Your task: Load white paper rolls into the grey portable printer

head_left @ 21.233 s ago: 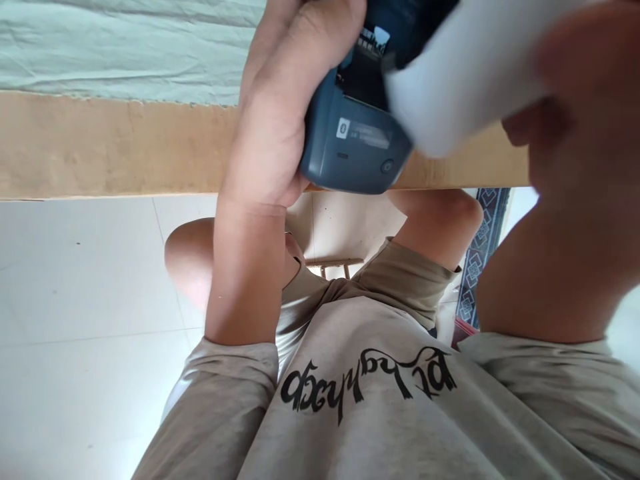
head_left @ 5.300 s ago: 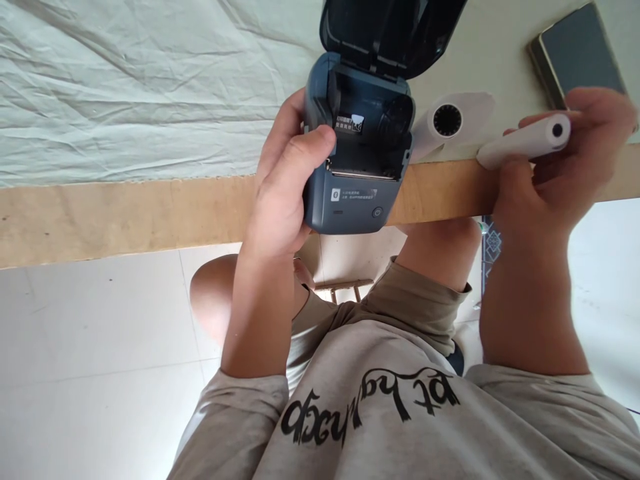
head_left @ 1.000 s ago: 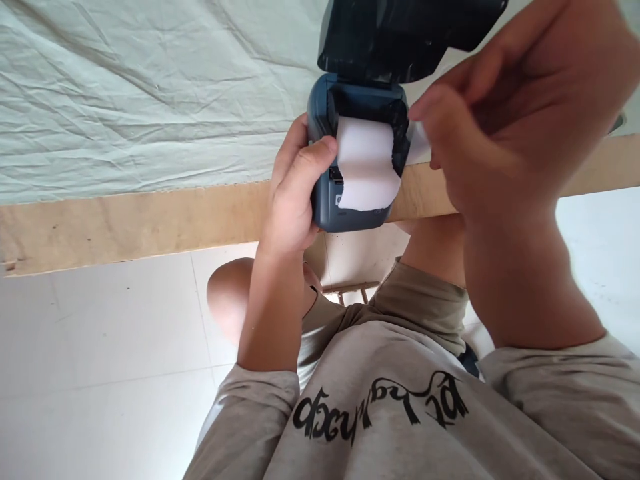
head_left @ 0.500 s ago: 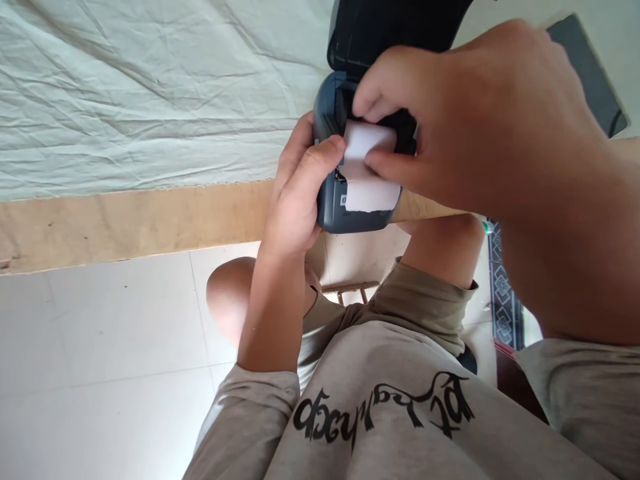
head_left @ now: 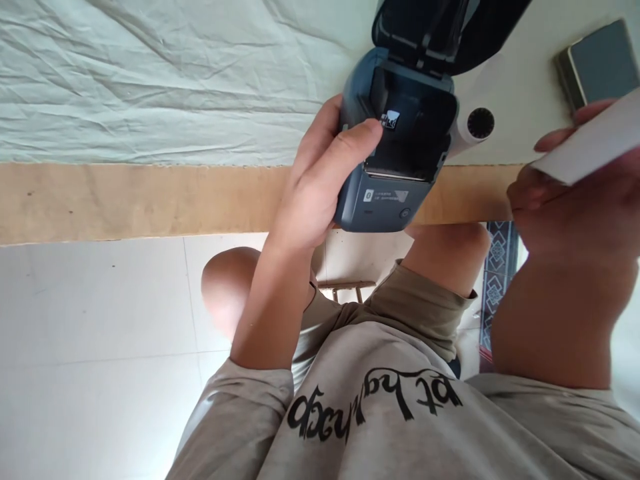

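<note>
My left hand [head_left: 320, 173] grips the left side of a dark blue-grey portable label printer [head_left: 350, 193], its thumb resting over the edge of the roll bay. The printer's black lid [head_left: 415, 37] is swung up. Inside the bay I see dark plastic and a small black-and-white sticker [head_left: 393, 120]; no paper shows there. At the right edge, my right hand [head_left: 540, 200] is closed around a white paper roll [head_left: 595, 143], partly cut off by the frame. Just right of the printer is a white cylinder with a dark round end [head_left: 481, 124].
A grey-topped box-like object [head_left: 607, 60] rests at the upper right, beyond my right hand. Wrinkled pale cloth [head_left: 165, 87] covers the table, with a bare wooden edge [head_left: 150, 203] along the front. My knees are below that edge.
My right hand has drawn away from the printer to the right, and the white paper is out of the bay. The printer has shifted slightly right, and its bay is now uncovered.
</note>
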Tool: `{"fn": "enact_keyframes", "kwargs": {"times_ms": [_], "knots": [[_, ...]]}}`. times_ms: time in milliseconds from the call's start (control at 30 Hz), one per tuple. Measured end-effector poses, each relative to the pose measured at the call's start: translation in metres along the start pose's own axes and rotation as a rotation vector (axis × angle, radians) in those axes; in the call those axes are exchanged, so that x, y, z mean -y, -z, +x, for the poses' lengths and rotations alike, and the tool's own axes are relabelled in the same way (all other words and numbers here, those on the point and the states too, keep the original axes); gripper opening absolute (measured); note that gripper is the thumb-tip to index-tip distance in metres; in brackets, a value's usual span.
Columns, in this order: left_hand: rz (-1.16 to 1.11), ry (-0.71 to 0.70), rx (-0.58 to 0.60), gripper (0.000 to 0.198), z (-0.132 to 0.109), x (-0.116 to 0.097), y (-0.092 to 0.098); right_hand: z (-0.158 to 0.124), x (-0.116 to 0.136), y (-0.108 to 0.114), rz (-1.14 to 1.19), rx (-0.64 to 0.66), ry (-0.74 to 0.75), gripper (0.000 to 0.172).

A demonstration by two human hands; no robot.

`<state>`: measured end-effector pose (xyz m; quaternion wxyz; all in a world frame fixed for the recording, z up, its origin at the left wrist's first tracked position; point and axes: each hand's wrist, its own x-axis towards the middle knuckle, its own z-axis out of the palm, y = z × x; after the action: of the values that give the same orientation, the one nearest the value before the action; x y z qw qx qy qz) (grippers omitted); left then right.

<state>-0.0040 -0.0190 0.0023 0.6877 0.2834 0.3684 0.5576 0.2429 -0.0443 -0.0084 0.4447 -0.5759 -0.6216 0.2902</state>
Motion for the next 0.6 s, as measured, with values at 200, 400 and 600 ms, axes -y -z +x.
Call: {"fn": "enact_keyframes", "kwargs": {"times_ms": [200, 400, 600], "knots": [[0.023, -0.025, 0.081, 0.027, 0.003, 0.001, 0.008, 0.002, -0.002, -0.002, -0.182, -0.169, 0.015, 0.025], [0.016, 0.015, 0.257, 0.024, 0.006, -0.003, 0.027, 0.026, -0.007, -0.005, -0.428, -0.092, 0.064, 0.048], [0.045, 0.028, 0.226, 0.015, 0.004, -0.002, 0.018, 0.003, 0.007, -0.012, -0.362, -0.394, 0.197, 0.033]]}}
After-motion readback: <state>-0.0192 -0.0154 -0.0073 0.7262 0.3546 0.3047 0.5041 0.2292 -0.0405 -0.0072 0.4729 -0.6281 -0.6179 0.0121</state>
